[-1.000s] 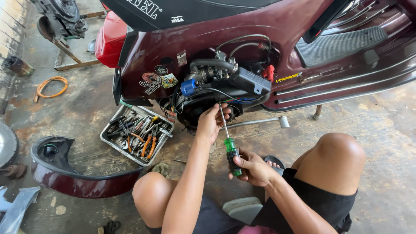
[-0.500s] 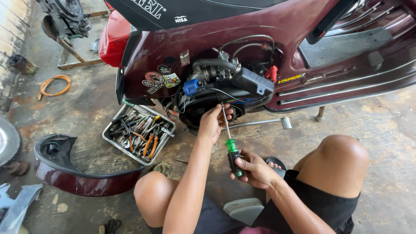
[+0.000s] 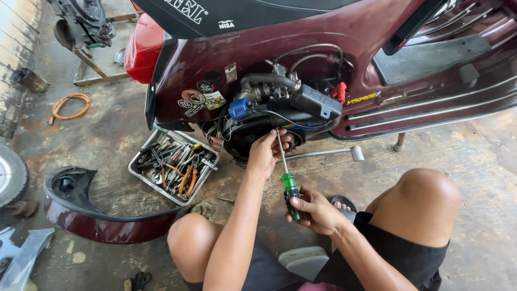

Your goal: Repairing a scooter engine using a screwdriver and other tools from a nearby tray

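Leftmost, a detached maroon side panel (image 3: pixel 81 215) lies on the concrete floor (image 3: pixel 107 134), and just right of it a metal tray (image 3: pixel 141 178) holds a jumble of pliers and wrenches. Next comes the left hand (image 3: pixel 265 153), its fingers curled about the steel shaft of a screwdriver (image 3: pixel 286 175) close to the tip, up against the open engine bay of the maroon scooter (image 3: pixel 366 48). The right hand (image 3: pixel 315 210) is closed round the green-and-black handle, lower down and nearer the body. The tool looks light and rigid; the thin shaft is likely smooth and perhaps oily, so the ribbed handle seems the surer place to grip and turn, with the shaft only steadied. The tip itself and whatever fastener it meets are hidden behind the left fingers and in the shadow of the engine cover. Wiring and hoses above tangle together and are hard to sort out. Right of the hands, a kick lever (image 3: pixel 328 154) sticks out.
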